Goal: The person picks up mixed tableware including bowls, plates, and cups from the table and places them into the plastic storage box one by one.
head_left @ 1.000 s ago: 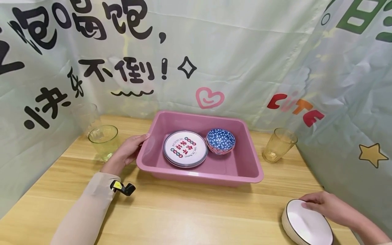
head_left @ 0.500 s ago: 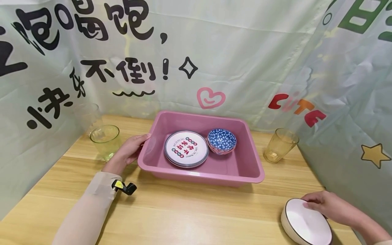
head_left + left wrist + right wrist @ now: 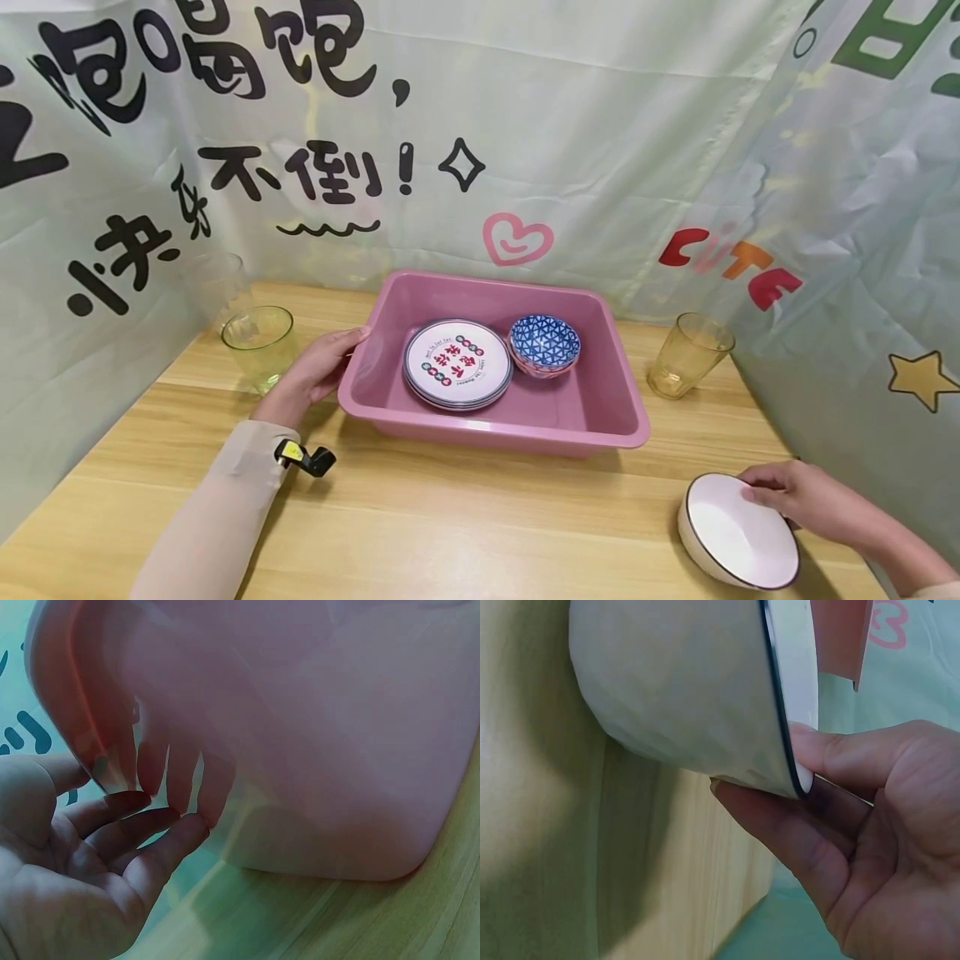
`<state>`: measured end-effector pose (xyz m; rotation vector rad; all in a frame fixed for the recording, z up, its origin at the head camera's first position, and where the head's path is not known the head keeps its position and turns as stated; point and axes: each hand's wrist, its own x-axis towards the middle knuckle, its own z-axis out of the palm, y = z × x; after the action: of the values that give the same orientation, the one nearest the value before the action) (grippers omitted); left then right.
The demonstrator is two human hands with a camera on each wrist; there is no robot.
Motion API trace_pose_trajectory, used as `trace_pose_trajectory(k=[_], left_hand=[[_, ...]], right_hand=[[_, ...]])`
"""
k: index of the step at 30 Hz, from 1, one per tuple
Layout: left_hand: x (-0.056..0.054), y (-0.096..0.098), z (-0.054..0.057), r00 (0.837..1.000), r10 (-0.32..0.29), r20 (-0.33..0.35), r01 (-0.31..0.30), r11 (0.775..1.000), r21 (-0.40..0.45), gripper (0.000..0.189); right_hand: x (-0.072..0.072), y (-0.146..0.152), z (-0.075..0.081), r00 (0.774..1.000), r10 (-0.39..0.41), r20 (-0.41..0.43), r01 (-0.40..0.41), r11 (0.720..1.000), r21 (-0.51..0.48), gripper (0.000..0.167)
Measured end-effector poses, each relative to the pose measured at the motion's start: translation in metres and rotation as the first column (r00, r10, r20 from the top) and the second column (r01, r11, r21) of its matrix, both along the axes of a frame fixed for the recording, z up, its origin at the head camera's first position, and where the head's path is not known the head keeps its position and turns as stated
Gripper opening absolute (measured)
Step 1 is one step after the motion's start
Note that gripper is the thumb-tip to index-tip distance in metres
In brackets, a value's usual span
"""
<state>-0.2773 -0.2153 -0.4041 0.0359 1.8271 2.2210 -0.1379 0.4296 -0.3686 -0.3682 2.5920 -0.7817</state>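
A pink plastic basin [image 3: 480,432] stands on the wooden table. Inside it are a stack of white plates [image 3: 457,365] printed with red characters and, to their right, a blue-patterned bowl [image 3: 544,340] on top of a reddish one. My left hand [image 3: 321,367] grips the basin's left rim, its fingertips at the outer wall [image 3: 337,787] in the left wrist view. At the front right, my right hand [image 3: 813,504] pinches the dark rim of a white bowl [image 3: 738,533], thumb inside and fingers outside. The bowl tilts in that grip, its shadow on the wood beneath.
A green-tinted glass [image 3: 258,350] stands left of the basin, close to my left forearm, with a clear glass [image 3: 217,287] behind it. An amber glass [image 3: 690,358] is right of the basin. Printed cloth [image 3: 585,125] encloses the table's back and sides.
The white bowl has moved slightly left and away from me along with my right hand, and its tilt has changed. The left hand stays on the basin rim.
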Motion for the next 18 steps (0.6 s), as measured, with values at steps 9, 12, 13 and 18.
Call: trace_pose_trajectory(k=[9,12,13,18], left_hand=[[-0.001,0.001,0.001,1.0,-0.005,0.002,0.005,1.0,-0.005,0.06],[0.0,0.001,0.001,1.0,0.001,0.005,-0.001,1.0,-0.006,0.059],[0.0,0.0,0.001,1.0,-0.002,0.003,0.002,1.0,-0.004,0.058],[0.0,-0.001,0.001,1.0,-0.001,0.002,0.001,1.0,0.02,0.048]], right_hand=[[-0.002,-0.003,0.005,0.998,-0.005,-0.061,0.007,0.999,0.031,0.028],[-0.003,-0.005,0.009,0.997,-0.025,-0.077,0.028,0.999,0.044,0.028],[-0.004,-0.006,0.011,0.996,-0.034,-0.083,0.039,0.998,0.048,0.028],[-0.007,-0.011,0.019,0.986,-0.058,-0.154,0.071,0.995,0.076,0.027]])
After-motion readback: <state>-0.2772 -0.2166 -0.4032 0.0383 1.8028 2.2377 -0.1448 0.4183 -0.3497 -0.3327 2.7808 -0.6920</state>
